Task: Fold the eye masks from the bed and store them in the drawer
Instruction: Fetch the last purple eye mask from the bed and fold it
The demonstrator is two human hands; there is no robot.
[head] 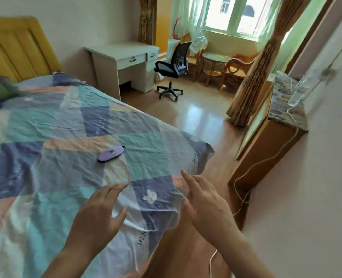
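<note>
Purple eye mask point(110, 153) lying flat on the patchwork bedsheet point(55, 125), well beyond both hands, left hand point(99, 213) and right hand point(204, 203) apart, fingers spread, empty, over the sheet's near corner

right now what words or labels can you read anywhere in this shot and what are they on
"BES": the start of a word printed on the bedsheet, near the hanging corner by the left hand; the rest is folded away.
"BES": the same print by the far corner, cut off too.
Small print on a blue patch of the sheet further up: too blurred to read.
Eye mask: a small picture, no readable text.
</note>
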